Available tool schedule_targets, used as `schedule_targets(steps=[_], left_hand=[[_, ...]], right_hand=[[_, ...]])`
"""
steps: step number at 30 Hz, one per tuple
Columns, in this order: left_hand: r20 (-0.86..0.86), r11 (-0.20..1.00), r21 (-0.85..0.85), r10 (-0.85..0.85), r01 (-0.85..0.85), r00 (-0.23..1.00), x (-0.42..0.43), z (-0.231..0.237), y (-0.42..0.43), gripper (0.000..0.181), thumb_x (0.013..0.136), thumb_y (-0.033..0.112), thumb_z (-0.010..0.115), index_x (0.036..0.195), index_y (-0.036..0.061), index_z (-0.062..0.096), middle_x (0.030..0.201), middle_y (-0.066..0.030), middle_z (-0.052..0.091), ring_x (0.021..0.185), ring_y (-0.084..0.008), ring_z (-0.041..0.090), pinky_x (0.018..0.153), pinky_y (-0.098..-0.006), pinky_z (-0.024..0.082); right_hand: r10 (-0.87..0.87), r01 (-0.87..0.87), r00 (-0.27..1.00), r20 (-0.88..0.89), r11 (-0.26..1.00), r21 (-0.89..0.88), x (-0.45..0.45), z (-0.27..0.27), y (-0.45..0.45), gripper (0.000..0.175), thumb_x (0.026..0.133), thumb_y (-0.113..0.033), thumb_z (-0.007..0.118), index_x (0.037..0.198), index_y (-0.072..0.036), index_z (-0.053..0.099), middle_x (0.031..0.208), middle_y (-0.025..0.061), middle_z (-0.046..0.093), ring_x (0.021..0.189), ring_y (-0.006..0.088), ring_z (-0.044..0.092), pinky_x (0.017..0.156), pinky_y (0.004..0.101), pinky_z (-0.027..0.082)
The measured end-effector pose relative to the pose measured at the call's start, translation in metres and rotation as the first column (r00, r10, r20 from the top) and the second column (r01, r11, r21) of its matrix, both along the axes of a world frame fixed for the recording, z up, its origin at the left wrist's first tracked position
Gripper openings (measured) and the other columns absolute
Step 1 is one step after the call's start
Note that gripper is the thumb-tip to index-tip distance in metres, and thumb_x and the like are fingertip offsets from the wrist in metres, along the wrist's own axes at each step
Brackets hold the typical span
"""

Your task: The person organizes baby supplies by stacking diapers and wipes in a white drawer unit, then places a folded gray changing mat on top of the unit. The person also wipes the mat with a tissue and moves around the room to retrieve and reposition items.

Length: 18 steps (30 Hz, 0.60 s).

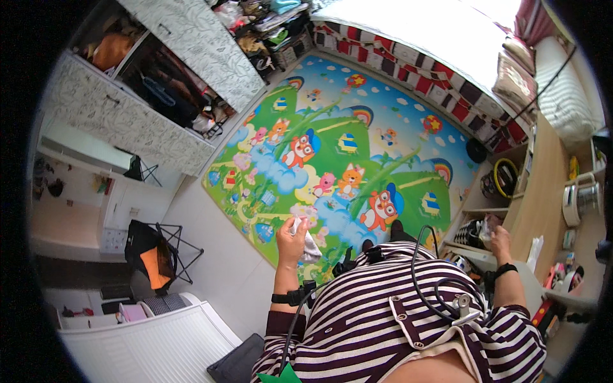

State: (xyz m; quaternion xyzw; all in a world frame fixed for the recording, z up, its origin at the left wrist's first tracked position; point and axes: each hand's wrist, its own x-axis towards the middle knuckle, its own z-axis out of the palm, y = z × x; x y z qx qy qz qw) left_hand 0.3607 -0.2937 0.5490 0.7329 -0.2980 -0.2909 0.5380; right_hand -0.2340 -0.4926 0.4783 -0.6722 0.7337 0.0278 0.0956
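Observation:
My left hand (290,242) is raised in front of my body, over the play mat, and pinches a small white and grey cloth (311,250). The cloth hangs limp below the fingers; it may be a sock. Out to the right, my right hand (502,243) holds a crumpled pinkish, partly see-through thing (489,229), perhaps a plastic bag. It is beside the open shelf compartments under the wooden top (540,191). A black and white patterned item (468,233) lies in the compartment close to that hand.
A colourful cartoon play mat (349,158) covers the floor. A wardrobe (158,91) with open sections stands at upper left, a folding chair (153,256) at left. A bed (407,33) lies along the far side. A black cable (415,258) loops across my striped top.

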Motion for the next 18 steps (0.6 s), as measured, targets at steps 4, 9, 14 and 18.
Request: schedule_targets(steps=[4,9,14,18], left_hand=[[-0.014,0.987,0.016,0.159,-0.159,0.987,0.007,-0.005,0.04,0.017,0.087,0.014,0.063,0.095,0.0003,0.066,0.073,-0.0025,0.063,0.065,-0.008,0.054,0.059,-0.0245,0.044],[0.221,0.942,0.073,0.305,-0.327,0.926,0.008,-0.003,0.08,0.011,0.086,0.01,0.061,0.088,-0.0009,0.065,0.073,-0.0043,0.062,0.066,-0.011,0.057,0.061,-0.0265,0.045],[0.225,0.845,0.094,0.497,-0.526,0.838,0.004,-0.006,0.09,0.014,0.082,0.011,0.063,0.079,-0.0019,0.059,0.066,-0.0058,0.058,0.061,-0.0116,0.05,0.059,-0.0289,0.043],[0.26,0.801,0.124,0.543,-0.586,0.798,0.006,-0.009,0.069,0.021,0.08,0.012,0.064,0.072,-0.0019,0.051,0.061,-0.0057,0.052,0.059,-0.0117,0.044,0.057,-0.0298,0.041]], right_hand=[[0.306,-0.318,0.944,0.126,0.944,0.085,0.1,-0.007,-0.037,0.02,0.082,-0.024,0.061,0.087,-0.005,0.061,0.09,0.0205,0.063,0.091,0.0382,0.06,0.076,0.0461,0.049],[0.575,-0.623,0.774,0.265,0.766,0.157,0.203,-0.02,-0.082,0.026,0.078,-0.024,0.064,0.074,0.001,0.058,0.074,0.022,0.06,0.074,0.0396,0.059,0.065,0.0472,0.047],[0.719,-0.781,0.623,0.308,0.594,0.193,0.278,-0.037,-0.119,0.029,0.076,-0.032,0.062,0.073,-0.003,0.062,0.073,0.02,0.062,0.072,0.0389,0.061,0.064,0.0472,0.048],[0.788,-0.823,0.567,0.24,0.53,0.207,0.324,-0.037,-0.159,0.031,0.077,-0.036,0.062,0.074,-0.004,0.062,0.073,0.0174,0.063,0.072,0.0378,0.061,0.062,0.0467,0.048]])
